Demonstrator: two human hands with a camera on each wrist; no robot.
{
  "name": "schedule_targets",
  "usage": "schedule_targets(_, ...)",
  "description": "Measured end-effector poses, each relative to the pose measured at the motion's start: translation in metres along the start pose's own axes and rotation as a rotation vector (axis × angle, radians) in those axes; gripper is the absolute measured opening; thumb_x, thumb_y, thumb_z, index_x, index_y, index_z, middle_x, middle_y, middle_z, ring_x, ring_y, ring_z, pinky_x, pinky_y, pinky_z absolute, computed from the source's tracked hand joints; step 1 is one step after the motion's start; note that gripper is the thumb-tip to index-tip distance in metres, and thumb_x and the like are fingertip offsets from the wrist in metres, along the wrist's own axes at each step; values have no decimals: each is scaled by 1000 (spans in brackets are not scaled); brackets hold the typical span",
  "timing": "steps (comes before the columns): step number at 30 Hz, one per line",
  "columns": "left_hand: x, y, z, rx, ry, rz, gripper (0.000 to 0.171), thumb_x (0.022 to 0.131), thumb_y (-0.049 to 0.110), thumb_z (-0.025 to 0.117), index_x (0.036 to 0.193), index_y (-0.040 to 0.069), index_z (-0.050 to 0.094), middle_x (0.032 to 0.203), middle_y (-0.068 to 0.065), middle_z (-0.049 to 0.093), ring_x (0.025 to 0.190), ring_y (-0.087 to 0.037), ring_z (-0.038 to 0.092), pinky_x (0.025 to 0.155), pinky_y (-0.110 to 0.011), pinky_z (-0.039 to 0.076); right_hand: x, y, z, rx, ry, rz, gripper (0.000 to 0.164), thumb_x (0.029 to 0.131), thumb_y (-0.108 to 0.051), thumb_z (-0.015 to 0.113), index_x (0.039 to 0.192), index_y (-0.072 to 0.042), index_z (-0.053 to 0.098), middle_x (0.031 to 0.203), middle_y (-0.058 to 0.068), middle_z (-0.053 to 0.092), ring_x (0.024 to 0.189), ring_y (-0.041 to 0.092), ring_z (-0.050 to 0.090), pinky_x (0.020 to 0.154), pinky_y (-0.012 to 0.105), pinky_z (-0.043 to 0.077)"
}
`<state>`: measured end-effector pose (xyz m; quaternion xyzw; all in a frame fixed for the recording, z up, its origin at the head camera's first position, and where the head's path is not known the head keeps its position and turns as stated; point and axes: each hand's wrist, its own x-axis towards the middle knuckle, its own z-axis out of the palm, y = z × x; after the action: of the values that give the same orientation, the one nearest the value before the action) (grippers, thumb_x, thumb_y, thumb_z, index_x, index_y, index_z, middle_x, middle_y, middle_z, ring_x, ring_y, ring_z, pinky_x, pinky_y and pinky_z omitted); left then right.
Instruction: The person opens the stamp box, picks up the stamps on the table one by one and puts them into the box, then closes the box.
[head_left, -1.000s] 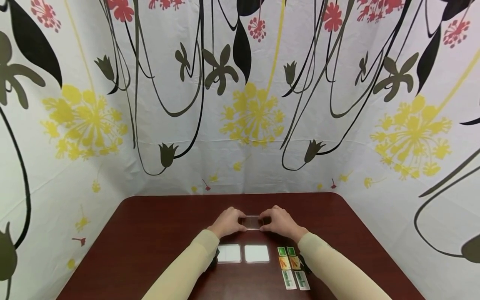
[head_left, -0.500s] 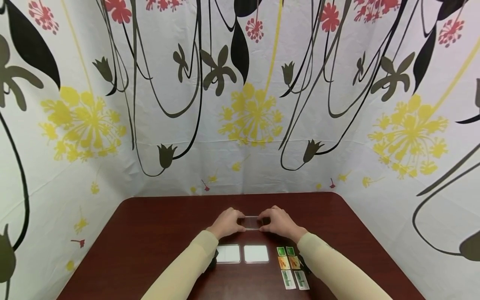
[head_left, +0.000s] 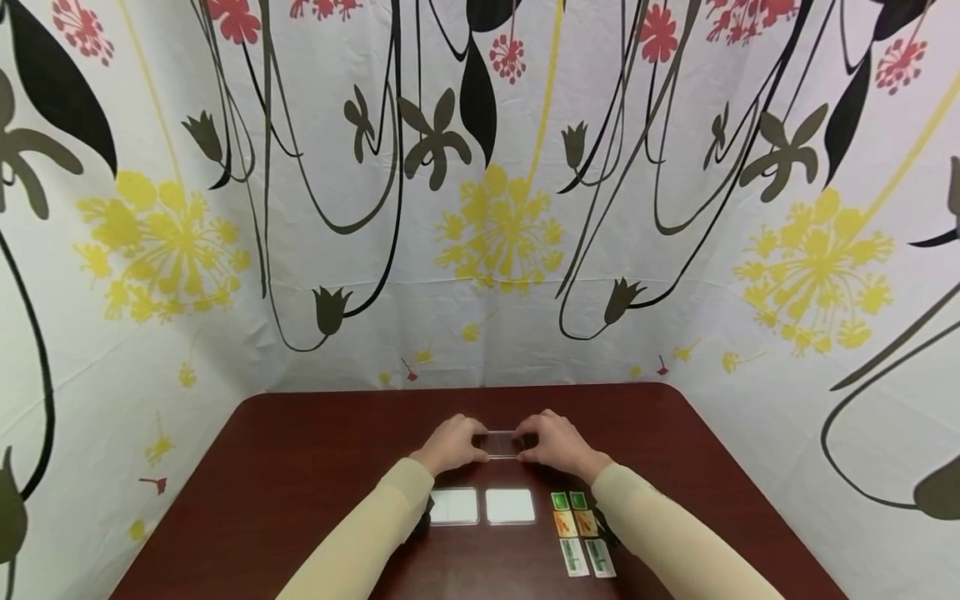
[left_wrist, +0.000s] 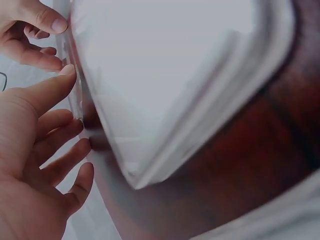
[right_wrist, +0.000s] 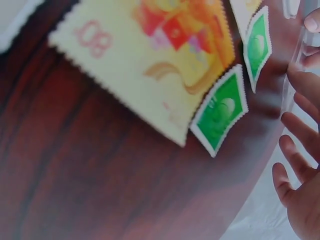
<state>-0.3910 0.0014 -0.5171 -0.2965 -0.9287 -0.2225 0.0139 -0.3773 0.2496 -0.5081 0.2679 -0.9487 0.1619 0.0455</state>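
A clear, flat plastic case (head_left: pixel 501 444) lies toward the far side of the table, between both hands. My left hand (head_left: pixel 454 444) pinches its left end with thumb and fingertips, while my right hand (head_left: pixel 557 445) pinches the right end the same way. In the left wrist view, the thumb and fingertips of the left hand (left_wrist: pixel 45 135) meet the case's transparent edge (left_wrist: pixel 76 97). The right wrist view catches the right hand (right_wrist: pixel 305 130) at its right border, fingers along the clear rim.
Nearer the body lie two white rectangles in clear frames, a left one (head_left: pixel 454 507) and a right one (head_left: pixel 510 507). To their right are two columns of postage stamps: green (head_left: pixel 560 501), orange (head_left: pixel 565 524) and white-green (head_left: pixel 574 557). A patterned curtain (head_left: pixel 480 333) closes off the table's back.
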Motion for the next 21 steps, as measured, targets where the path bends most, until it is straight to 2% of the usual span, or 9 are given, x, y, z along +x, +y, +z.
schedule_targets(6,-1,1,-12,-59,-13,-29,53,85,31,83,129,5,69,126,-7,68,118,-24,61,94,-38,51,4,-1,-5,-56,31,-31,32,81,-36,86,109,-24,79,113,-8,69,101,19,55,88,51,46)
schedule_targets(10,-4,2,-21,-62,-12,-20,54,86,33,82,130,5,68,129,-7,67,122,-25,59,97,-40,50,4,-4,-10,-74,49,-42,33,81,-37,86,110,-24,79,113,-8,69,101,18,55,88,49,46)
schedule_targets(21,-24,-7,-41,83,-1,17,50,89,34,79,131,9,69,128,-6,67,122,-28,58,103,-49,43,2,-26,-24,-85,79,-91,36,82,-38,84,113,-19,78,113,-8,70,102,18,56,87,46,47)
